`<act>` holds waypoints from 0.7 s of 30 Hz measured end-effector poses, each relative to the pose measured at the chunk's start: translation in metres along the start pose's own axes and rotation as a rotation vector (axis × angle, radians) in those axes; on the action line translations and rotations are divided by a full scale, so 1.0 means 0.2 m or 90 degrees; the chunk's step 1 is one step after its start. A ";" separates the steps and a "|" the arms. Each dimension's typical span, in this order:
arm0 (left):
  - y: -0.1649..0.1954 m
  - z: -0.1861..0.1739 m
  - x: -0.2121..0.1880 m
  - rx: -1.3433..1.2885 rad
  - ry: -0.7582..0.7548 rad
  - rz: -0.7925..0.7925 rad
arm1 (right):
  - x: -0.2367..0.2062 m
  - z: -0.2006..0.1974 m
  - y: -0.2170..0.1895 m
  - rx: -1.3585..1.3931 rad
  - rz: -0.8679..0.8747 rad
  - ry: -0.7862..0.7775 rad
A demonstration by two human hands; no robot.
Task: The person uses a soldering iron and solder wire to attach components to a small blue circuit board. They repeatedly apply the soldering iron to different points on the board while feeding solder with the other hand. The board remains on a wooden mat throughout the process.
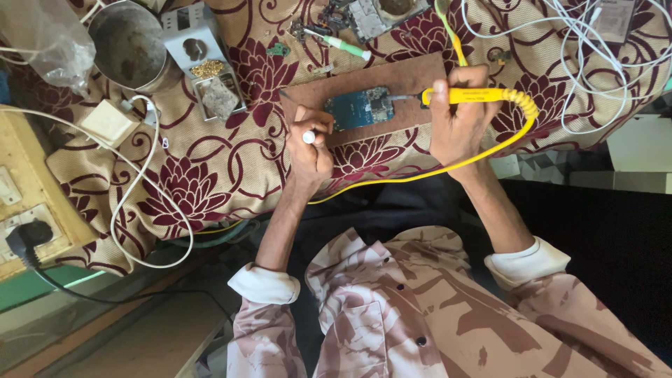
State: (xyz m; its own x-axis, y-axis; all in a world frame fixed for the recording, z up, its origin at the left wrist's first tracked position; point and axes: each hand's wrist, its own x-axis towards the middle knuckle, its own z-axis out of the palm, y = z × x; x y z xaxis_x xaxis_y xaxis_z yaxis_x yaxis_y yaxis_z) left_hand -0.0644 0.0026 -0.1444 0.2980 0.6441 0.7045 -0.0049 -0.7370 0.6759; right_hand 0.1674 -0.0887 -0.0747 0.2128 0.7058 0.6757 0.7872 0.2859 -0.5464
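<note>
A yellow soldering iron [467, 95] is gripped by the right hand [458, 119], tip on a blue circuit board [358, 108]; a white-tipped tool [309, 137] is pinched in the left hand [311, 143] fingers near the desk's [210, 168] front edge.

I saw the worktop [210, 168] draped in a cream cloth with maroon flowers across the upper frame. A wooden switchboard [28, 203] sat at left, dark floor [616, 238] at right. Daylight was soft, even.
</note>
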 end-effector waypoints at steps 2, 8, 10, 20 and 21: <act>0.01 0.00 0.01 0.001 -0.002 0.010 | 0.03 0.00 -0.03 -0.021 -0.044 -0.006; 0.02 -0.01 0.02 -0.017 -0.010 -0.005 | 0.05 0.00 -0.08 0.056 0.115 -0.063; 0.02 -0.01 0.01 -0.019 -0.012 -0.010 | 0.03 -0.01 -0.09 0.014 0.087 -0.038; 0.01 0.00 0.01 -0.023 -0.007 0.006 | -0.16 -0.02 -0.02 0.175 0.228 0.066; 0.02 -0.01 0.01 -0.019 -0.007 0.006 | -0.18 -0.01 0.00 0.298 0.260 0.119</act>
State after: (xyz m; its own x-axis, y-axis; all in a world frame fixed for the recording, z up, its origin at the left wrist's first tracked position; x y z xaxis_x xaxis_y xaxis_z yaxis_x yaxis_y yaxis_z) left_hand -0.0651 0.0017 -0.1404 0.3088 0.6342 0.7088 -0.0357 -0.7369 0.6750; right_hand 0.1616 -0.1150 -0.0980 0.5722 0.7047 0.4196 0.2949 0.3005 -0.9070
